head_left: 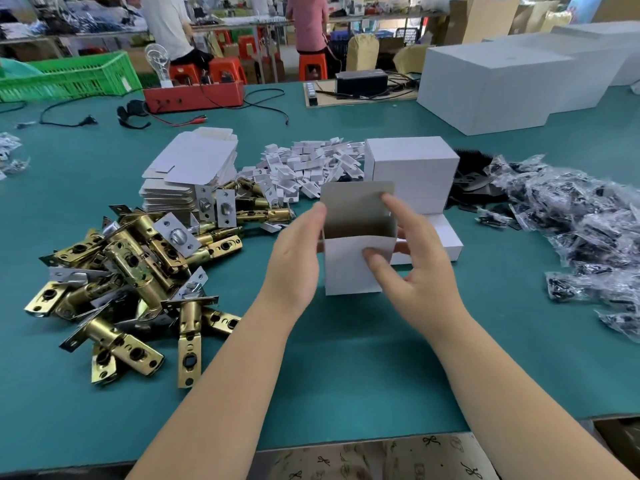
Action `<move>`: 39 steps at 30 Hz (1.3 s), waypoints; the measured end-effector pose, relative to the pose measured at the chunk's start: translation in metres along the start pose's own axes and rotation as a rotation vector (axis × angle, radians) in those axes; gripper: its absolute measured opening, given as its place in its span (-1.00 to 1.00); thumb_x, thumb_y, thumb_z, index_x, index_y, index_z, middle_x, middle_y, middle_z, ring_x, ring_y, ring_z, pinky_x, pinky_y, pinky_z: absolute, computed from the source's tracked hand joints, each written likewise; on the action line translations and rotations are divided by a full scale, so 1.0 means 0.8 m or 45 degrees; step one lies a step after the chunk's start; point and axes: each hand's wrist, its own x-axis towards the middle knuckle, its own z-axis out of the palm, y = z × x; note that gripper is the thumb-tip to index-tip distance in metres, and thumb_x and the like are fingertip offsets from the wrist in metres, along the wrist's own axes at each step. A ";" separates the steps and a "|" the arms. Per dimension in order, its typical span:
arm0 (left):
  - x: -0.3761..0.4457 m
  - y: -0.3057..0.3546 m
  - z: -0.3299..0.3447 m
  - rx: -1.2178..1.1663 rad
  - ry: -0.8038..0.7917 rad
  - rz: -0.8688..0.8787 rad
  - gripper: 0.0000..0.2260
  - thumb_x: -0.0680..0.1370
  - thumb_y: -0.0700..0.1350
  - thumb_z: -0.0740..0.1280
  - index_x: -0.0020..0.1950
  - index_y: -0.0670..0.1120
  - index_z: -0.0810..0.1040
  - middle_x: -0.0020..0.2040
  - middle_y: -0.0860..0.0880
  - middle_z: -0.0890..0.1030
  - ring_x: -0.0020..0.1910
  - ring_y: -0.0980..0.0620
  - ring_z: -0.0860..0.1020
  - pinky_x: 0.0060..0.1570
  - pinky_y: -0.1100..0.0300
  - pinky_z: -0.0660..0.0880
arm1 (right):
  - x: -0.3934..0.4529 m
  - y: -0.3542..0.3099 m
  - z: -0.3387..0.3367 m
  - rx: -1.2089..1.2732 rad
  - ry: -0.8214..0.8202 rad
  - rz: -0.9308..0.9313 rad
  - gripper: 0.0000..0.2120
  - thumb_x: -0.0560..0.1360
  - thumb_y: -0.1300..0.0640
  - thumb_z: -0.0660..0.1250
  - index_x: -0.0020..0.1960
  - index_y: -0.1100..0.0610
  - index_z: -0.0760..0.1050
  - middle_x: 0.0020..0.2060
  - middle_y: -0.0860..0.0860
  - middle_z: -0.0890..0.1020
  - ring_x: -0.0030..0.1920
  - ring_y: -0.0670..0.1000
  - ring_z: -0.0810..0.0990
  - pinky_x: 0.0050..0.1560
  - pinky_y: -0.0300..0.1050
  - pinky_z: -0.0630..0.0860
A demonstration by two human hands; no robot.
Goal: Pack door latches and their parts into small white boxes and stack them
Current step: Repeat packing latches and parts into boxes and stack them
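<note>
Far left on the green table (346, 375), a heap of brass door latches (131, 271) is seen, w/ flat box blanks (194, 168) stacked behind. At centre an open small white box (356, 258) is held upright just above the table, lid flap up: left hand (294, 261) grips its left side, right hand (415, 268) pinches its front & right wall. Closed white boxes (415, 171) are stacked just behind; bagged black parts (571, 220) are piled at right.

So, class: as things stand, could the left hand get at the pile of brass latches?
Probably yes, once freed. The left hand holds the open white box, but the latch pile lies uncovered on the table just to its left, with nothing between.
</note>
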 end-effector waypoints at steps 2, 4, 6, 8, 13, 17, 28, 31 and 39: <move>0.003 0.002 -0.001 -0.010 0.058 -0.032 -0.55 0.50 0.11 0.17 -0.06 -0.27 0.58 -0.08 -0.21 0.61 -0.06 -0.08 0.54 0.05 -0.09 0.47 | 0.001 0.002 0.000 0.035 0.026 0.047 -0.39 0.44 0.08 0.36 0.26 -0.49 0.22 0.06 -0.28 0.50 0.06 -0.14 0.52 0.07 -0.33 0.47; 0.003 0.002 0.000 0.056 0.046 0.009 -0.48 0.44 0.21 0.22 -0.11 -0.28 0.55 -0.14 -0.22 0.52 -0.11 -0.08 0.46 -0.03 -0.04 0.41 | 0.001 0.004 -0.001 0.083 0.058 0.109 -0.42 0.41 0.04 0.39 0.22 -0.49 0.25 -0.01 -0.30 0.52 0.05 -0.14 0.56 0.05 -0.31 0.51; 0.004 -0.001 -0.002 0.047 0.061 0.002 -0.54 0.38 0.18 0.27 -0.17 -0.25 0.55 -0.15 -0.13 0.49 -0.13 -0.03 0.44 -0.05 0.05 0.38 | 0.001 0.003 -0.001 0.115 0.069 0.152 -0.43 0.39 0.04 0.42 0.20 -0.48 0.29 -0.04 -0.36 0.51 0.05 -0.15 0.57 0.02 -0.33 0.52; 0.007 0.000 -0.004 -0.018 0.074 -0.078 -0.72 0.35 0.07 0.27 -0.26 -0.10 0.65 -0.18 -0.05 0.62 -0.17 0.03 0.55 -0.10 0.17 0.49 | 0.002 0.004 0.000 0.165 0.093 0.209 -0.43 0.40 0.09 0.45 0.20 -0.42 0.31 -0.07 -0.38 0.51 0.04 -0.20 0.58 0.00 -0.36 0.52; 0.014 -0.004 -0.007 -0.076 0.105 -0.119 -0.62 0.46 -0.06 0.18 0.22 0.09 0.59 0.12 -0.18 0.65 0.02 0.00 0.62 0.11 0.08 0.56 | 0.003 0.008 -0.001 0.069 0.076 0.335 -0.65 0.54 0.12 0.34 0.27 -0.14 0.42 0.02 -0.28 0.53 -0.03 -0.28 0.54 -0.03 -0.36 0.50; 0.002 -0.013 0.006 0.290 0.229 0.194 -0.69 0.60 -0.01 0.07 0.19 0.42 0.34 0.17 0.08 0.57 0.16 0.03 0.55 0.23 -0.12 0.48 | 0.000 0.009 0.002 -0.101 -0.029 0.280 -0.80 0.58 0.10 0.27 0.09 0.19 0.57 -0.13 -0.24 0.51 -0.11 -0.30 0.47 -0.11 -0.49 0.34; -0.005 -0.003 0.000 0.397 0.195 0.405 -0.58 0.49 -0.23 0.05 0.11 0.26 0.43 0.03 0.12 0.59 0.17 -0.08 0.55 0.06 -0.13 0.53 | 0.000 -0.003 0.007 0.162 0.044 0.306 -0.78 0.43 -0.23 0.17 -0.05 -0.12 0.36 -0.24 -0.27 0.48 -0.27 -0.24 0.42 -0.21 -0.39 0.35; -0.001 -0.003 -0.005 0.384 0.150 0.379 -0.50 0.51 -0.21 0.05 0.23 0.34 0.44 0.01 0.09 0.63 -0.04 -0.07 0.58 -0.01 -0.17 0.54 | 0.001 -0.001 0.008 0.199 -0.031 0.266 -0.72 0.46 -0.24 0.13 0.13 -0.21 0.34 -0.03 -0.30 0.50 -0.14 -0.25 0.47 -0.09 -0.38 0.37; 0.004 -0.010 -0.011 0.815 -0.053 0.287 -0.32 0.44 0.31 0.12 0.51 0.04 0.30 0.19 0.21 0.39 0.13 0.52 0.30 0.11 0.57 0.24 | 0.000 0.003 0.008 0.135 -0.075 0.197 -0.48 0.48 -0.27 0.11 0.36 -0.48 -0.04 0.01 -0.07 0.47 -0.07 -0.18 0.47 0.03 -0.24 0.41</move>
